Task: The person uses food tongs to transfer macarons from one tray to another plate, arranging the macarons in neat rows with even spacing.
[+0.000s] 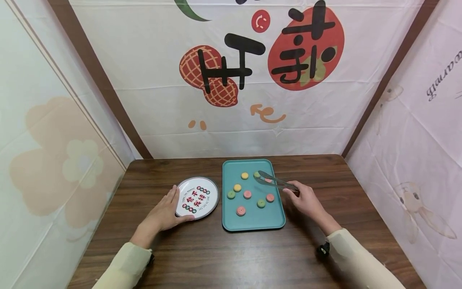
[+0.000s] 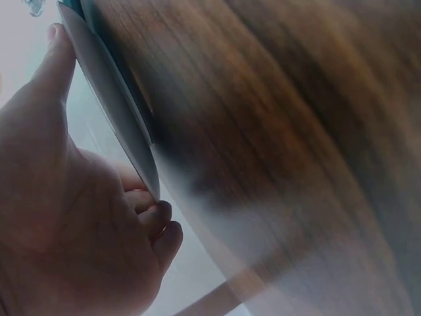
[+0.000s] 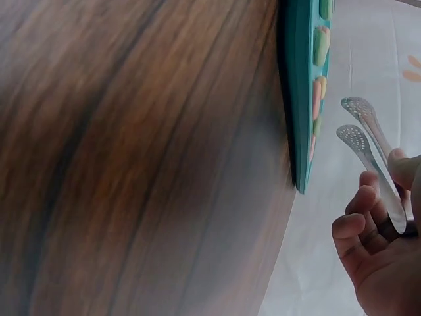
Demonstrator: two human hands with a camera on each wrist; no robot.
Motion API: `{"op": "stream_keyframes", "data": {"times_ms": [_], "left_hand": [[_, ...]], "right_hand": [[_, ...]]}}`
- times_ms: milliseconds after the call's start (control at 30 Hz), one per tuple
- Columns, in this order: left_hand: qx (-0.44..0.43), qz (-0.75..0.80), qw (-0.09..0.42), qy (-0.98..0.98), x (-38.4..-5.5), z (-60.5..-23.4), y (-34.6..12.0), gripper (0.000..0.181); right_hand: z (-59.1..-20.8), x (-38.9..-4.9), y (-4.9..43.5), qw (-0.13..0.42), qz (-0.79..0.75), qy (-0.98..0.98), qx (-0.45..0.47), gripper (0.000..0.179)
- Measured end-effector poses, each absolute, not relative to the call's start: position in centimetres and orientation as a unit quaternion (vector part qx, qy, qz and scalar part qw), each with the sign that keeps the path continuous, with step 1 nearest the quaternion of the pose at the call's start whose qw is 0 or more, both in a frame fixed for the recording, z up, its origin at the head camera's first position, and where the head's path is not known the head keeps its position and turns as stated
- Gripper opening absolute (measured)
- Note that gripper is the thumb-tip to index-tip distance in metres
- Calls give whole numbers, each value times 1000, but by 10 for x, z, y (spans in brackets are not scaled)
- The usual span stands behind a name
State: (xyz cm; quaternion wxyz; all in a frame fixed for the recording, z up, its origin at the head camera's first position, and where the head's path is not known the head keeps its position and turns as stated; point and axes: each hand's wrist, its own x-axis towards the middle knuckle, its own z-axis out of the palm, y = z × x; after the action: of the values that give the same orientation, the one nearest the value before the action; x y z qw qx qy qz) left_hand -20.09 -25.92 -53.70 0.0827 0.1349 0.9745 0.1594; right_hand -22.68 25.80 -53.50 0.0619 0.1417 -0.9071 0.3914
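Currently my left hand (image 1: pixel 162 210) holds plate (image 1: pixel 197 198), left of tray (image 1: pixel 252 221): thumb at near rim, fingers spread wide around left edge. My right hand (image 1: pixel 306 200), partly closed, grips tongs (image 3: pixel 388 191); tips apart, over far right part of tray. Yellow, green, pink cookies (image 1: pixel 240 210) lie scattered on tray. Head view alone shows red print on plate. Left wrist view adds plate edge-on, my fingertips bent at its rim. Right wrist view adds holes in tong tips, space between tips and cookies.

Spread metal tongs (image 1: pixel 280 182) hang over the teal tray (image 1: pixel 256 220) beside the printed white plate (image 1: pixel 211 200).
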Motion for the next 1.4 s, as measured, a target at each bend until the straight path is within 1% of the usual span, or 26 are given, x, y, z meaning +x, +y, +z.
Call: {"op": "stream_keyframes", "data": {"times_ms": [200,467,600,800,1033,1400], "left_hand": [[134,159,81,975,-202,-537,-261,132],[127,161,81,975,-203,-542,-262,133],[125,158,81,976,-204,-544,-262,134],[126,155,81,976,-203,-543,-263,133],[127,156,79,976,-201,-542,-263,132],[137,156,82,975,-200,-538,-260,133]], "right_hand": [[-533,-231,247,55,390,-909,135,35],[-536,-239,236,28,393,-909,138,41],[-539,-245,232,17,384,-913,134,41],[-539,-250,224,17,374,-917,139,40],[-540,-253,216,13,360,-923,135,44],[-537,-255,208,2,358,-925,129,37]]}}
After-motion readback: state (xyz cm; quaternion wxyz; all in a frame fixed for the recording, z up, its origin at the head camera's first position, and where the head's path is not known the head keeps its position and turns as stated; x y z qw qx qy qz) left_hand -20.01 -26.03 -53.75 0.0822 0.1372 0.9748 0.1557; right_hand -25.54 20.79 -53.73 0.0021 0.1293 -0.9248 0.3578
